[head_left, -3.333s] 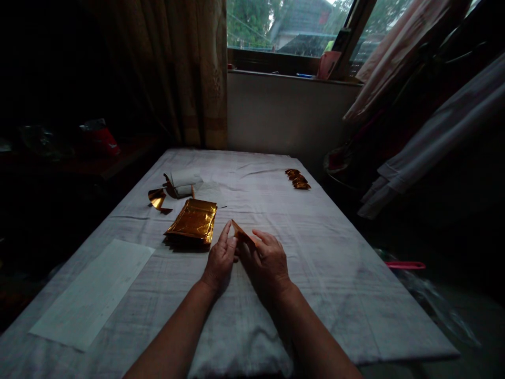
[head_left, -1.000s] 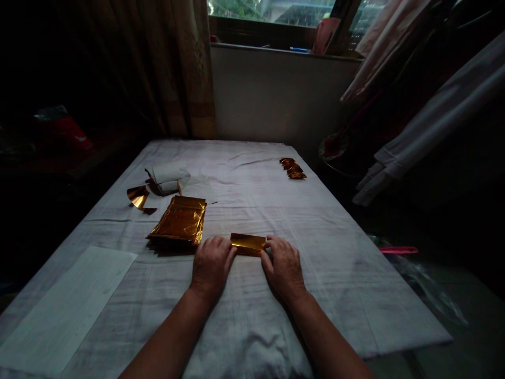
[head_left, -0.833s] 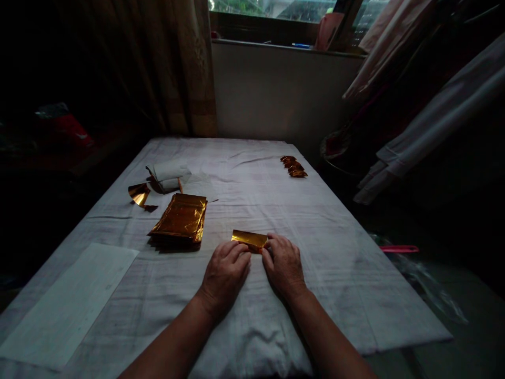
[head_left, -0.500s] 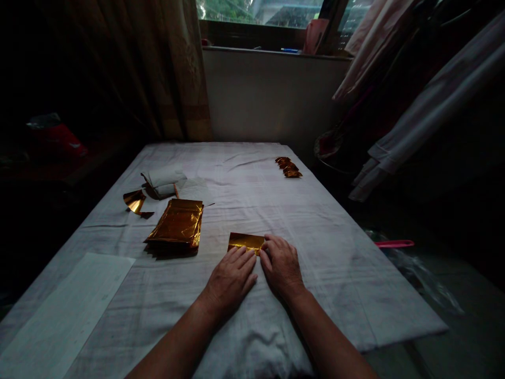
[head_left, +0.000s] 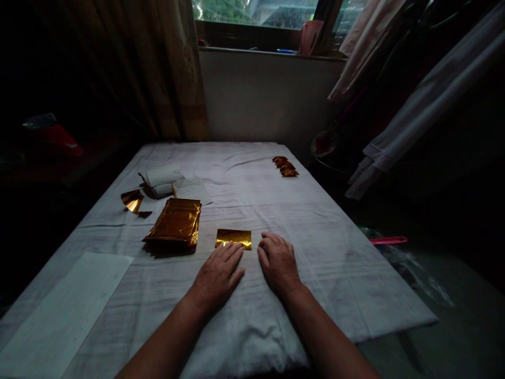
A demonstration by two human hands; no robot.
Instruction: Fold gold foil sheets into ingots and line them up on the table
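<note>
A small folded gold foil sheet [head_left: 233,238] lies flat on the white cloth [head_left: 252,200] in front of me. My left hand [head_left: 218,272] rests palm down with fingers stretched out, its fingertips at the sheet's near edge. My right hand [head_left: 277,261] lies on the cloth just right of the sheet, fingers curled loosely, apart from it and holding nothing. A stack of gold foil sheets [head_left: 174,228] sits to the left of the folded sheet.
Several small folded gold pieces [head_left: 284,166] lie at the far right of the cloth. A curled gold scrap [head_left: 132,200] and white folded paper [head_left: 161,180] sit far left. A white paper sheet [head_left: 63,305] lies near left. A curtain and window sill stand behind.
Earlier both hands held the gold sheet up, then pressed it flat on the cloth. Now the sheet lies a little further left and my right hand has come off it.
</note>
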